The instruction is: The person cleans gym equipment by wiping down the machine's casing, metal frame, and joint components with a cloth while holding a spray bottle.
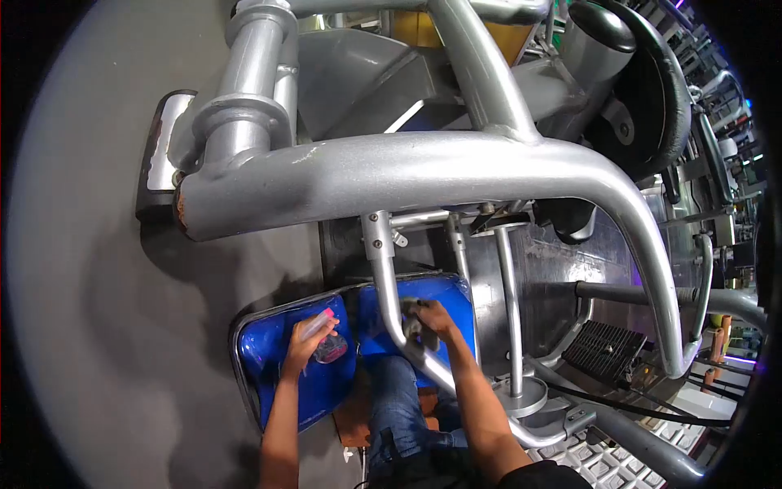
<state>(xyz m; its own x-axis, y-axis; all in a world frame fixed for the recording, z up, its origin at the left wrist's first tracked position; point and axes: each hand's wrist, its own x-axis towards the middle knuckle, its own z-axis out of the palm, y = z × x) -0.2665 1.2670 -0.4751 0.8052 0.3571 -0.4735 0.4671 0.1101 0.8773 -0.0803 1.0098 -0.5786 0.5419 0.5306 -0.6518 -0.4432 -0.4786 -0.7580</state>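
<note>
Left hand (305, 345) grips a bottle (331, 351), right hand (434, 318) apparently a cloth (419, 332), over blue pads (269, 350).

Left pad (269, 346) and right pad (458, 314) sit side by side before the main tube (407, 171), footplate (604, 352) front-right, cushion (664, 102) behind its right, foot block (166, 147) left.

A plain grey floor (106, 244) fills the left side. Rows of gym machines (721, 147) recede along the right edge, with purple light (740, 359) at lower right. Patterned grey-white flooring (623, 456) lies at bottom right, and a yellow panel (415, 29) shows at top centre.
</note>
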